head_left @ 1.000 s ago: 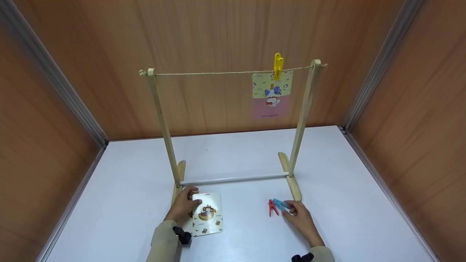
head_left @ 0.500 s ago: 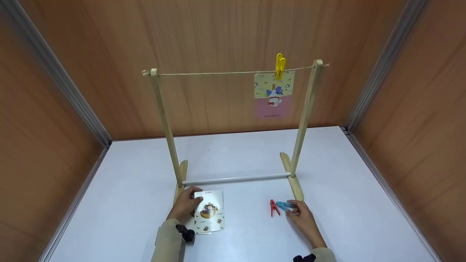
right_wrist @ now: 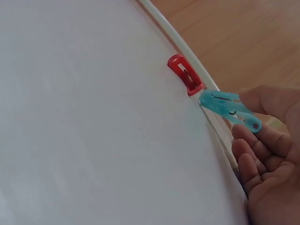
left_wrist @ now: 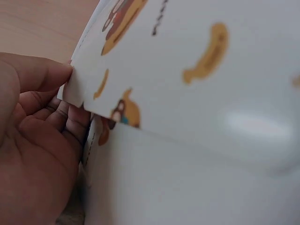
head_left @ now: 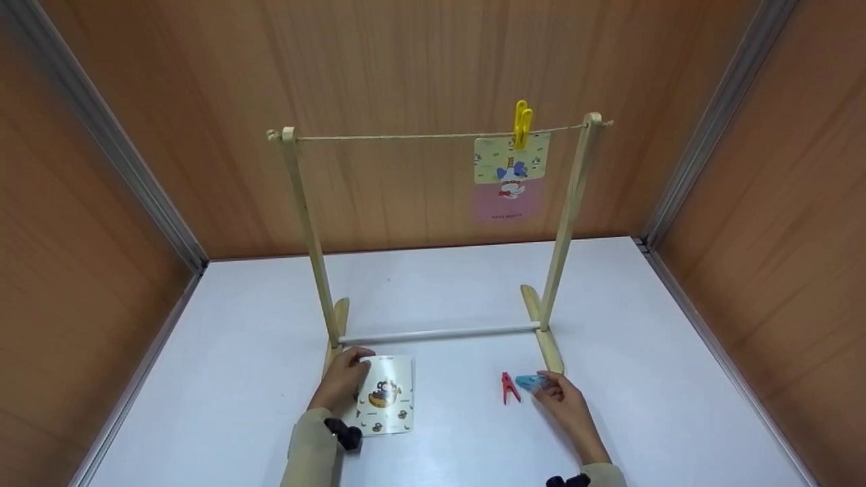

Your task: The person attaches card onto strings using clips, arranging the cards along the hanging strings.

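By its left edge, my left hand (head_left: 344,380) pinches a white card (head_left: 385,395) printed with a brown animal and small ducks. The left wrist view has the thumb on top of the card (left_wrist: 201,103) and fingers behind it, with another printed card (left_wrist: 104,131) partly showing underneath. My right hand (head_left: 563,400) holds a blue clothespin (head_left: 531,382) between thumb and forefinger. Just left of it, a red clothespin (head_left: 508,387) stands on the white table. In the right wrist view, the blue clothespin (right_wrist: 229,108) appears beside the red clothespin (right_wrist: 186,74).
A wooden rack (head_left: 568,223) stands beyond both hands, with a string (head_left: 406,136) across its top. From the string's right part hangs a green and pink card (head_left: 509,199), held by a yellow clothespin (head_left: 522,127). Wood-grain panels (head_left: 406,61) surround the white table (head_left: 230,379).
The blue clothespin has shifted right, away from the red one, and turned in my right hand. The white card's lower end has straightened over the card below it.
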`<state>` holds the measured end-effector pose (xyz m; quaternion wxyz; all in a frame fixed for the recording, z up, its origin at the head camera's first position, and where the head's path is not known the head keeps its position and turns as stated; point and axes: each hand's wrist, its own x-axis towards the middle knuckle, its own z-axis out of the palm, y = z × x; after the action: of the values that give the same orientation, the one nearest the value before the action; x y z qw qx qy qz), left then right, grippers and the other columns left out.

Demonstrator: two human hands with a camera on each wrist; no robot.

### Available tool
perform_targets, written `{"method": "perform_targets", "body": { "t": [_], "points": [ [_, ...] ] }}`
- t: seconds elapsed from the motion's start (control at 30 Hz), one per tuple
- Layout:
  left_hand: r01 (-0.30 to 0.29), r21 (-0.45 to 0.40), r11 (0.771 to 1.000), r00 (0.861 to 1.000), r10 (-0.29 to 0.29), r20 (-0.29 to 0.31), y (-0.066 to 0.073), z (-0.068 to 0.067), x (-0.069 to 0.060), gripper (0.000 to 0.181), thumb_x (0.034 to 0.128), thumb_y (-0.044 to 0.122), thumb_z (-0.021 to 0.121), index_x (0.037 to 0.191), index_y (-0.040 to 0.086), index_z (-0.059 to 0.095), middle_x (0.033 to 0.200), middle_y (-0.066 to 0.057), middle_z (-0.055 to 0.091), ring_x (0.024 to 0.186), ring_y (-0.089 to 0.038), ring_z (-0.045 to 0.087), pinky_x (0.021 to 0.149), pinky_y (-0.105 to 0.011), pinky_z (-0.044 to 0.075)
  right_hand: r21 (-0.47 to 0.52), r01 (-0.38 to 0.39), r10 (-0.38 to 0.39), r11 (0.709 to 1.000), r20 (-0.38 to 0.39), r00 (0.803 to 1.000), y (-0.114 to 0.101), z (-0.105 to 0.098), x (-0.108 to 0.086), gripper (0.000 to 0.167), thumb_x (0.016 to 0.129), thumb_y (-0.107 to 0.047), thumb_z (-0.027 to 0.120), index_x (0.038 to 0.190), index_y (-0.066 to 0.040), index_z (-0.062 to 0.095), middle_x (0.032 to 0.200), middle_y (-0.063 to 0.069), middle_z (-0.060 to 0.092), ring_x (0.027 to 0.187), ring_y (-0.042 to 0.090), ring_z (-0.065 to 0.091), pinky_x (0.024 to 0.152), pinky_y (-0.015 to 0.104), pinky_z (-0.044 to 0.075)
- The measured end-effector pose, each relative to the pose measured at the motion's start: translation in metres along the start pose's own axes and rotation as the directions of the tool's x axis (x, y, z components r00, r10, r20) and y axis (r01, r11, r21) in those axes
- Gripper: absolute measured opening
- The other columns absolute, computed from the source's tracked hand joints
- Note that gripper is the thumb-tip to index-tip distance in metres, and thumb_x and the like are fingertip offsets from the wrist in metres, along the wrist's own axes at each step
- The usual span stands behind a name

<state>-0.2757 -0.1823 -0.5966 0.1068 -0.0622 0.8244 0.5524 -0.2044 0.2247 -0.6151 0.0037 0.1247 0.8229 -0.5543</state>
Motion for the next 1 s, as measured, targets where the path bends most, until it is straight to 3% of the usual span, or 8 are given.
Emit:
{"method": "perform_targets", "body": {
  "t": [0.27, 0.5, 0.63, 1.0],
  "points": [
    [-0.093, 0.062, 0.994, 0.995, 0.095, -0.033, -0.0022, -0.0001, -0.0002, 0.024, 0.0944, 0.009, 0.053, 0.116, 0.004, 0.063, 0.113, -0.011, 0.062, 0.107, -0.023, 0.054, 0.098, -0.043, 0.041, 0.035, 0.003, -0.003, 0.999, 0.005, 1.0, -0.0008, -0.0019, -0.0015, 0.045, 0.087, -0.021, 0.07, 0.126, -0.003, 0.058, 0.103, 0.006, 0.062, 0.088, 0.011, 0.052, 0.075, 0.02, 0.043],
    [-0.033, 0.016, 0.999, 0.999, 0.034, -0.031, -0.0038, 0.0014, 0.0015, 0.023, 0.0948, 0.011, 0.055, 0.116, 0.006, 0.063, 0.103, -0.008, 0.062, 0.094, -0.02, 0.056, 0.082, -0.032, 0.044, 0.042, -0.022, 0.022, 0.999, -0.003, 1.0, -0.0009, -0.0018, 0.0001, 0.043, 0.089, -0.018, 0.068, 0.128, -0.005, 0.058, 0.106, 0.006, 0.06, 0.09, 0.013, 0.052, 0.076, 0.021, 0.044],
    [-0.013, 0.005, 1.0, 0.999, 0.014, -0.036, -0.0046, 0.0005, 0.0022, 0.023, 0.0953, 0.013, 0.055, 0.116, 0.008, 0.062, 0.103, -0.007, 0.061, 0.092, -0.019, 0.056, 0.08, -0.03, 0.045, 0.039, -0.029, 0.029, 0.999, -0.009, 1.0, -0.0021, -0.0013, 0.0006, 0.044, 0.089, -0.02, 0.068, 0.129, -0.006, 0.057, 0.107, 0.006, 0.06, 0.09, 0.012, 0.052, 0.077, 0.02, 0.044],
    [-0.033, -0.001, 0.999, 0.998, 0.033, -0.049, -0.0041, 0.0011, 0.0026, 0.023, 0.0947, 0.012, 0.056, 0.116, 0.008, 0.063, 0.103, -0.008, 0.061, 0.093, -0.02, 0.056, 0.081, -0.031, 0.045, 0.039, -0.038, 0.039, 0.999, -0.025, 0.999, -0.0022, -0.0036, -0.0011, 0.046, 0.091, -0.029, 0.066, 0.131, -0.008, 0.057, 0.116, 0.008, 0.061, 0.095, 0.012, 0.053, 0.084, 0.024, 0.044]
  ]
}}
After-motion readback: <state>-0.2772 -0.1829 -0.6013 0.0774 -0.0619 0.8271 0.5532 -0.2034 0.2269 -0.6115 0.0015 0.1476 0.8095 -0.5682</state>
